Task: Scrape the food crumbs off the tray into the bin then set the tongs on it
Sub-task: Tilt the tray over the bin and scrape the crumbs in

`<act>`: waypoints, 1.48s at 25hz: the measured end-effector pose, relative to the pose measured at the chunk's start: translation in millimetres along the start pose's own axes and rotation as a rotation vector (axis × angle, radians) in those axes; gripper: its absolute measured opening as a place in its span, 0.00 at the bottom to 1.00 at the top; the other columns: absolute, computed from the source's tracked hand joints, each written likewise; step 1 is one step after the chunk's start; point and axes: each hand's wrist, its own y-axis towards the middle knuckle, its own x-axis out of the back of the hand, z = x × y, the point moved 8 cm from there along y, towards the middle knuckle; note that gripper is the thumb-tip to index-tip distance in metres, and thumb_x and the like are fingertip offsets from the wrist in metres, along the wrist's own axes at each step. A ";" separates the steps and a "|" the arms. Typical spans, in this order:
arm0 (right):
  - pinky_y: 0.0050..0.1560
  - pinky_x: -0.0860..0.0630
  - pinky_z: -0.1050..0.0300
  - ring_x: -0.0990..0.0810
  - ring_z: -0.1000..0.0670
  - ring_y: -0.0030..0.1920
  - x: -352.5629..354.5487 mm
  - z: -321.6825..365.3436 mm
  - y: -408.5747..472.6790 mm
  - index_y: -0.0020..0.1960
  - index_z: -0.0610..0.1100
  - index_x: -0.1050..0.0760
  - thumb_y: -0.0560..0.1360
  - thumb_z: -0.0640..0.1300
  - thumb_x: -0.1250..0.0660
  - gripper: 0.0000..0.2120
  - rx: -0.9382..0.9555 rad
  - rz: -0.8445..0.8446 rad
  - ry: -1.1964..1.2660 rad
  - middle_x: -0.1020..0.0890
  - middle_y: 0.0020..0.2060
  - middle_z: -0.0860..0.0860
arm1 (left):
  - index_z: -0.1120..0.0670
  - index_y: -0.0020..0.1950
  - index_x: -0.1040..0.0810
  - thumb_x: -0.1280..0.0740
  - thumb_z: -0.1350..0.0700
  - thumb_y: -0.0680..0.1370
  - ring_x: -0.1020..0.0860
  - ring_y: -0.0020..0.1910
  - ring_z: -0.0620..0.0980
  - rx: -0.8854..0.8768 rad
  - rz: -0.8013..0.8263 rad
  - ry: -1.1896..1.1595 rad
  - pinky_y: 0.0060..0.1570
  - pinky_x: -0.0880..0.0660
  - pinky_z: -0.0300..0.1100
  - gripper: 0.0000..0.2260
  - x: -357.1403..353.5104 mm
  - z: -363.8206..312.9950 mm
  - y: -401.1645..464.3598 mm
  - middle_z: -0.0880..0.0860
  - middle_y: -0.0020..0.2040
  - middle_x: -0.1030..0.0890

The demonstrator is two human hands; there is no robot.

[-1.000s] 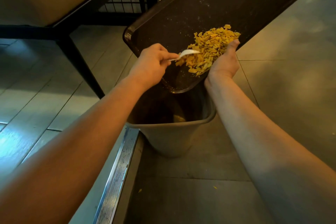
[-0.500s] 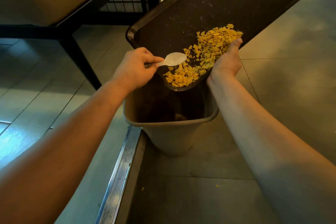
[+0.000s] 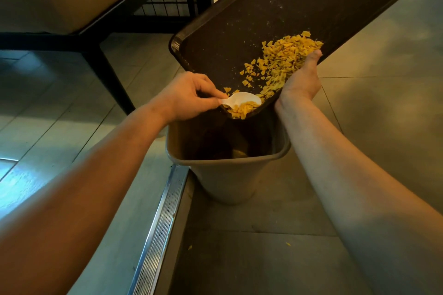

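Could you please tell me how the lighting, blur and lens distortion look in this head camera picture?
In the head view, warm dim light tints the crumbs and both forearms orange; a cool bluish glare lies on the floor tiles at left. The forearms blur near the bottom edge, while the white spoon and dark tray stay sharp. The wide angle stretches the arms and bends the metal floor strip.

**crumbwatch:** what kind of place was that? looked like a cafe or canteen to me, can't say for sure.

**tilefan:** same guess. big dark serving tray [image 3: 299,7] with yellow crumbs [image 3: 282,62] held over a plain bin [image 3: 227,175], grey tiled floor [image 3: 383,79], metal drain grate [image 3: 160,227] running along the near left, black-legged table [image 3: 100,55] and a wire rack [image 3: 165,0] at the far left.
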 end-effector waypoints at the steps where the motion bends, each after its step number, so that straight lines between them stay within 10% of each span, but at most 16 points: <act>1: 0.55 0.21 0.50 0.18 0.45 0.52 0.6 0.0 0.0 0.56 0.39 0.22 0.79 0.53 0.39 0.18 0.000 -0.007 -0.007 0.17 0.50 0.44 | 0.46 0.51 0.21 0.32 0.58 0.75 0.28 0.42 0.35 0.009 0.010 -0.015 0.42 0.34 0.24 0.08 1.3 1.1 -1.2 0.41 0.44 0.27; 8: 0.52 0.21 0.53 0.18 0.46 0.52 1.9 0.9 -2.2 0.55 0.40 0.22 0.80 0.53 0.40 0.17 -0.005 0.000 -0.009 0.18 0.47 0.47 | 0.47 0.55 0.20 0.34 0.51 0.76 0.31 0.54 0.43 0.138 -0.371 0.116 0.50 0.33 0.41 0.09 28.3 23.5 1.3 0.44 0.54 0.28; 21: 0.50 0.21 0.54 0.18 0.47 0.48 0.2 -0.2 -1.6 0.46 0.45 0.23 0.79 0.54 0.40 0.14 -0.013 0.017 0.008 0.18 0.41 0.49 | 0.44 0.45 0.21 0.30 0.54 0.73 0.27 0.51 0.44 -0.024 -0.038 0.001 0.55 0.29 0.44 0.05 5.2 3.1 2.4 0.42 0.45 0.28; 26: 0.51 0.21 0.54 0.18 0.47 0.49 0.8 -0.9 0.0 0.46 0.45 0.23 0.79 0.54 0.39 0.14 -0.014 0.009 0.001 0.18 0.43 0.49 | 0.42 0.52 0.21 0.33 0.51 0.75 0.30 0.57 0.46 0.071 -0.342 0.107 0.65 0.36 0.54 0.07 27.5 27.5 6.0 0.42 0.51 0.30; 37: 0.47 0.21 0.56 0.18 0.49 0.47 2.4 -0.1 -0.3 0.46 0.45 0.23 0.79 0.55 0.39 0.14 0.003 -0.002 -0.017 0.18 0.43 0.49 | 0.50 0.57 0.20 0.34 0.55 0.76 0.35 0.56 0.45 0.046 -0.271 0.245 0.60 0.46 0.38 0.10 26.0 32.7 10.0 0.50 0.57 0.33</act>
